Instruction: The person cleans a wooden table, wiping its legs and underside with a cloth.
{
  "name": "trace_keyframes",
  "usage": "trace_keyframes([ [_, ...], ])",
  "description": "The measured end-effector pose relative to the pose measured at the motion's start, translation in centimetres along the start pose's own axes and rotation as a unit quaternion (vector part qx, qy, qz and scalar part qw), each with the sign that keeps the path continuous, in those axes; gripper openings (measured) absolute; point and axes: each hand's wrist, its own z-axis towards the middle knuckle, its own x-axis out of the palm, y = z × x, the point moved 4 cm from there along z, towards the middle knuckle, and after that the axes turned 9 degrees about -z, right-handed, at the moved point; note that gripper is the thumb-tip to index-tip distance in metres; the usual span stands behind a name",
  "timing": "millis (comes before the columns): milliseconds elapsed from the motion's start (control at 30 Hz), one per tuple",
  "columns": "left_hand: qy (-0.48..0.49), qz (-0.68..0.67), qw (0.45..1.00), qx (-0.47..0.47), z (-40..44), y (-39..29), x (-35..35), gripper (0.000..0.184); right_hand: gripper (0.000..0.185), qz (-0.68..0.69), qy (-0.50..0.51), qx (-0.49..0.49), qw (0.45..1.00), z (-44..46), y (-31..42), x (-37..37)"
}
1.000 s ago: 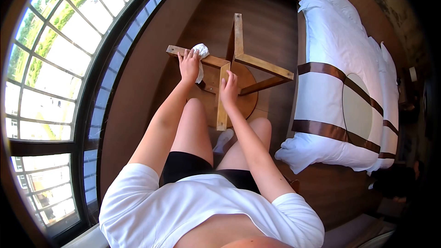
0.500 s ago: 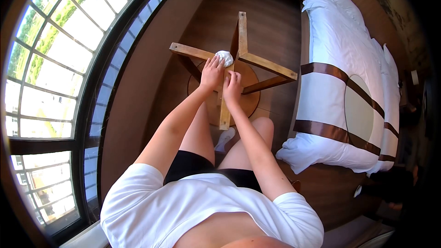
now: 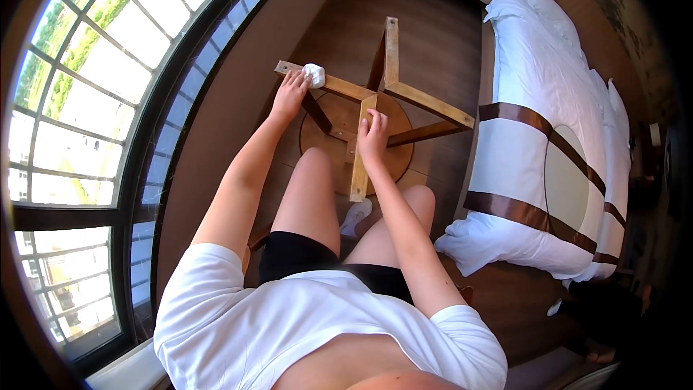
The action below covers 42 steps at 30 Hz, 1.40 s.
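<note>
An upturned wooden table stands before me, its round top (image 3: 395, 117) down on the floor and its frame of wooden bars upward. My left hand (image 3: 289, 95) presses a crumpled white cloth (image 3: 314, 75) against the left wooden bar (image 3: 345, 89), close to that bar's outer end. Closed around the near wooden bar (image 3: 358, 182), my right hand (image 3: 373, 136) grips it below the joint with the left bar. Part of the cloth is hidden under my left fingers.
A bed (image 3: 505, 152) with white bedding and brown bands stands on the right. Along the left runs a gridded window (image 3: 79, 101) above a brown wall. My knees flank the near bar. Another person in dark clothing (image 3: 606, 310) is at the lower right.
My left hand has slid the cloth leftward along the bar, from the central joint to near its outer end. My right hand stays on the near bar.
</note>
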Motion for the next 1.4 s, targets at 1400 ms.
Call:
trace_keyframes([
  [1400,0.066,-0.010,0.994,-0.083,2.5,-14.4,1.5,0.053,0.041,-0.043,0.012,0.053,0.998,0.0,-0.5,0.4],
])
